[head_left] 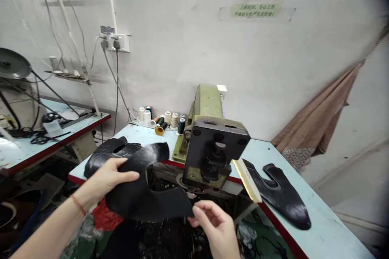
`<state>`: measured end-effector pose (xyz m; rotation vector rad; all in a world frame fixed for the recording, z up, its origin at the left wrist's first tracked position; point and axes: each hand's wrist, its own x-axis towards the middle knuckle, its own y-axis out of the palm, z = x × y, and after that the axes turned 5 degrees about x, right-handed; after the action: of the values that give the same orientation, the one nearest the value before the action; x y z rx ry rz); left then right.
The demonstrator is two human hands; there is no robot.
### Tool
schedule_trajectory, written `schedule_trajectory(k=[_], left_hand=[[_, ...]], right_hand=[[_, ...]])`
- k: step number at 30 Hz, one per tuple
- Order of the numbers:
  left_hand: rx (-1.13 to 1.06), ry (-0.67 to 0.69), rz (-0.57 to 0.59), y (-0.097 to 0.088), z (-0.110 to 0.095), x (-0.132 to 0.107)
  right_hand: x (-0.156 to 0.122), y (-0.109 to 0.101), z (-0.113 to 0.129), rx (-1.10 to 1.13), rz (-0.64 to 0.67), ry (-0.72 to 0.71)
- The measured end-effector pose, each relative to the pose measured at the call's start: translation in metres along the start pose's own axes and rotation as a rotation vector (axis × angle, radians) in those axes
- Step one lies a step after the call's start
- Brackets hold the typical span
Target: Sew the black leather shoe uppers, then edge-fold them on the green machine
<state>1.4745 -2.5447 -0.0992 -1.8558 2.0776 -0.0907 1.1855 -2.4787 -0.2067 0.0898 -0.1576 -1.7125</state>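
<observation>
My left hand [106,180] grips the left side of a black leather shoe upper piece [142,190], thumb lying on top of it. My right hand [212,220] pinches the piece's lower right corner between thumb and fingers. The piece hangs in front of a green sewing machine [209,137], just left of its black faceplate. A stack of similar black pieces [106,151] lies on the table behind my left hand. Another black cut piece [282,196] lies on the table right of the machine.
Several thread spools [161,119] stand at the back of the light blue table [319,230]. A second table [36,145] with another machine and scissors is at left. A red object and dark scraps lie below. A brown cloth [322,117] hangs at right.
</observation>
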Motion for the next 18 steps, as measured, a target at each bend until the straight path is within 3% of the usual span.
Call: schedule_trajectory(k=[2,3,4,7,10,12,14,16,18], left_hand=[[0.182,0.019,-0.176,-0.028,0.005,0.020],[0.346,0.031,-0.288,-0.043,0.008,0.031],[0.429,0.039,-0.387,-0.058,0.012,0.042],[0.619,0.022,-0.543,-0.091,0.027,0.068],[0.766,0.024,-0.692,-0.096,0.041,0.076],[0.866,0.127,-0.799,-0.079,0.046,0.072],[0.860,0.289,-0.762,-0.045,0.048,0.060],[0.615,0.362,-0.464,0.002,0.050,0.039],[0.224,0.166,-0.043,0.057,0.054,0.013]], right_hand=[[0.017,-0.045,-0.001,-0.374,-0.085,-0.136],[0.027,-0.074,-0.002,-0.668,-0.191,-0.223],[0.038,-0.104,-0.003,-0.782,-0.283,-0.241],[0.066,-0.186,-0.003,-0.956,-0.425,-0.207],[0.083,-0.237,0.007,-1.056,-0.368,-0.131],[0.087,-0.250,0.019,-1.101,-0.329,-0.097],[0.083,-0.245,0.029,-1.146,-0.383,-0.106],[0.067,-0.217,0.029,-1.182,-0.464,-0.173],[0.038,-0.167,0.014,-1.155,-0.449,-0.304]])
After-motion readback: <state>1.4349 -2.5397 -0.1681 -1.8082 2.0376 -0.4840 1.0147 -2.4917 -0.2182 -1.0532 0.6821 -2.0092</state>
